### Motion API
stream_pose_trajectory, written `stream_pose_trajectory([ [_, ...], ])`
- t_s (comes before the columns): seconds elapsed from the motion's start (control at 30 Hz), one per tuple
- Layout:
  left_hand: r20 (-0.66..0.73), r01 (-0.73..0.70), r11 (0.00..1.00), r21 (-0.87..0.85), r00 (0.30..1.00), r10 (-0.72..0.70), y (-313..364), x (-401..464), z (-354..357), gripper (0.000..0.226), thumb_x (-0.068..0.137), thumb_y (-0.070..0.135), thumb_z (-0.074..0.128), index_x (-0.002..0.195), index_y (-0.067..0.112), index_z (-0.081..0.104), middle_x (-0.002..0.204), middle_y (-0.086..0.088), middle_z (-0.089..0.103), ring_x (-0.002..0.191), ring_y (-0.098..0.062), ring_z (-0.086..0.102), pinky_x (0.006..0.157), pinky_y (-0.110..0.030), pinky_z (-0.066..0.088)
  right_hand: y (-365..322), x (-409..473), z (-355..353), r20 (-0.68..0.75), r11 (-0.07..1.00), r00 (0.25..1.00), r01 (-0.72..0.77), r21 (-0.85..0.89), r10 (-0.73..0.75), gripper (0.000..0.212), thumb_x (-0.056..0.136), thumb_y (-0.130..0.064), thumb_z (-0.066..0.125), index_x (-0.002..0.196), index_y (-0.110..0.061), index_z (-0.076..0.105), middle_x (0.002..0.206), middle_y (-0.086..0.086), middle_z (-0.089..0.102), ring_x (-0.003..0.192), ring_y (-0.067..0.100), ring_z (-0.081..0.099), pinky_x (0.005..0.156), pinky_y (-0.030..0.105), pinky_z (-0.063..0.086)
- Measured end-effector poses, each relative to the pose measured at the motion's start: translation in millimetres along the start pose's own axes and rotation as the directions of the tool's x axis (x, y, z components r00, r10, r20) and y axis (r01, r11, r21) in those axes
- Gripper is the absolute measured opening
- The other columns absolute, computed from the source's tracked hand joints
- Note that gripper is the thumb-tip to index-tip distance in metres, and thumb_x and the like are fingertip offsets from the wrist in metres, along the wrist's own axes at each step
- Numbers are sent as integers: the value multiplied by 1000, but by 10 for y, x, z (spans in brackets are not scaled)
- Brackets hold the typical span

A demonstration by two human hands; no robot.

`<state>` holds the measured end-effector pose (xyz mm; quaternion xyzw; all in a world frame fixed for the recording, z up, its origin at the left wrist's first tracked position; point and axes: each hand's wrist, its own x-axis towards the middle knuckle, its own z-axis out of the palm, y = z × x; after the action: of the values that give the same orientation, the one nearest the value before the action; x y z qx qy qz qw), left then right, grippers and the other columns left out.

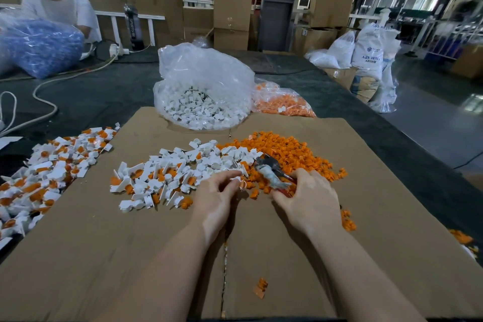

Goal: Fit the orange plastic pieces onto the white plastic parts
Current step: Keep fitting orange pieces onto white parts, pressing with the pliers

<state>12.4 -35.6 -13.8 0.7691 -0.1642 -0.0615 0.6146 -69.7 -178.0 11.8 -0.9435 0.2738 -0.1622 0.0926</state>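
Left hand (218, 192) pinches a white part (236, 178) at frame centre. Right hand (305, 197) grips pliers (271, 171), their long axis running up-left. Orange pile (285, 157) lies just beyond, nearer the right hand.

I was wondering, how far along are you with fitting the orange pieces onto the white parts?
Done: a pile of fitted white-and-orange parts lies at the left edge of the cardboard. In hand: the left hand pinches a white part; the right hand grips a tool. Left: a mixed heap, loose orange pieces, plus a bag of white parts and a bag of orange pieces.
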Motion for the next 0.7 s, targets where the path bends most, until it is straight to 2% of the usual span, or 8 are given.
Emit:
stream_pose_trajectory([
  [0.1,28,-30,998,60,999,28,5,-7,-5,23,94,17,53,110,25,67,109,12,60,107,1,48,75,9,28,82,46,86,-3,988,1000,14,-155,-15,58,81,-65,50,117,-20,49,121,1,51,114,20,44,93,32,36],
  [0.23,40,-70,992,108,997,66,11,-5,0,25,95,15,51,112,24,67,106,14,57,102,4,46,71,12,25,79,32,105,-40,950,998,33,-311,-47,65,81,-70,41,123,-21,50,132,6,45,123,25,37,107,42,21],
  [0.3,46,-83,990,111,996,79,17,-4,2,25,94,14,51,112,22,67,103,16,58,93,10,48,71,11,27,-3,12,117,-134,976,972,176,-130,-194,50,85,-51,56,122,-17,56,124,8,52,117,27,45,103,45,30],
  [0.4,57,-84,991,108,995,78,34,-15,1,25,93,12,52,111,19,68,105,10,64,95,5,54,77,5,34,-189,-74,184,-274,869,883,443,219,-381,24,80,-13,71,104,-11,69,96,7,65,94,23,60,83,33,49],
  [0.47,69,-56,995,76,996,51,45,-30,-5,26,92,9,53,111,18,68,108,6,66,102,-2,56,86,-6,38,-265,-121,224,-255,826,882,463,321,-396,14,80,-7,69,94,-10,71,88,5,65,87,22,61,78,30,49],
  [0.53,89,2,1000,8,996,-2,55,-50,-22,30,87,5,58,111,22,68,102,6,66,98,-6,58,84,-12,41,-281,-131,262,-249,812,900,432,392,-359,6,80,-4,68,85,-7,71,81,5,64,81,22,60,73,31,49],
  [0.6,126,-20,999,30,992,16,49,-67,-35,37,81,5,66,111,25,67,90,10,63,82,-4,57,72,-7,41,-275,-131,286,-252,808,912,404,429,-323,3,81,-4,68,82,-6,69,79,4,63,79,18,58,72,28,48],
  [0.7,162,-111,989,95,982,94,67,-91,-22,34,78,10,72,107,26,66,83,17,62,69,6,55,66,-2,40,-268,-145,304,-259,798,921,384,465,-292,4,81,-5,67,83,-7,69,80,1,63,80,14,57,74,21,44],
])
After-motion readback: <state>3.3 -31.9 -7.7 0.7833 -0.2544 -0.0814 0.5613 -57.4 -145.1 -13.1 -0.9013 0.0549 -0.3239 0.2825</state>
